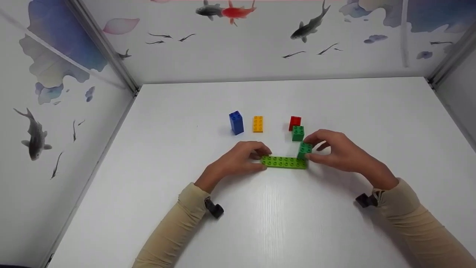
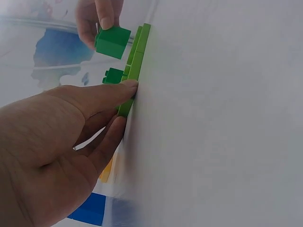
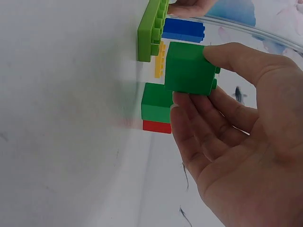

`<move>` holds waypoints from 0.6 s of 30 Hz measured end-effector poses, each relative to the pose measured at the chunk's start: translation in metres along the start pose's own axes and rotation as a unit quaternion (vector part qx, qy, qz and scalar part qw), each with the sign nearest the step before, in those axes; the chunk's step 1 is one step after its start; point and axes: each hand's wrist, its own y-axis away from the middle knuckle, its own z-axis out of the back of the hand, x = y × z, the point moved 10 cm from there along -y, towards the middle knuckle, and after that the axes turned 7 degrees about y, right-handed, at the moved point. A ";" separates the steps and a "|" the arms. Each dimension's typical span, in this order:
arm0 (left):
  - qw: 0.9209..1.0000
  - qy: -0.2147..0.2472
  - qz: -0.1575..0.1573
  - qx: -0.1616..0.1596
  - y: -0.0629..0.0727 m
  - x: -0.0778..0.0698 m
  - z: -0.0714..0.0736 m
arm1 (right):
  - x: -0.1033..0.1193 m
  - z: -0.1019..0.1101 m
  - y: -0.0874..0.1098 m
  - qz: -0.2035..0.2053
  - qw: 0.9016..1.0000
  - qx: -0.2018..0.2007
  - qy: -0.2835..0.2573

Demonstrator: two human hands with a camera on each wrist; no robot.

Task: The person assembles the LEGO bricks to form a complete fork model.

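Note:
A long lime-green toy brick strip (image 1: 283,162) lies flat on the white table, studs up. Thumb and fingers of my left hand (image 1: 247,158) pinch its left end. Above the strip's right end, my right hand (image 1: 336,150) holds a green building block (image 1: 305,149) between thumb and fingertips. In the right wrist view a gap shows between this held block (image 3: 190,68) and the lime strip (image 3: 150,33). Just behind stands a second green block (image 1: 298,134), with a red block (image 1: 295,122) partly hidden by it.
Farther left at the back, a tall blue block (image 1: 236,123) stands upright, and a flat yellow brick (image 1: 258,124) lies beside it. Printed wall panels (image 1: 260,44) border the table (image 1: 238,230) at the back and sides.

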 end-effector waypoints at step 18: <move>1.000 0.006 -0.019 0.007 -0.001 -0.002 0.000 | 0.009 -0.013 0.002 0.023 0.998 0.048 -0.033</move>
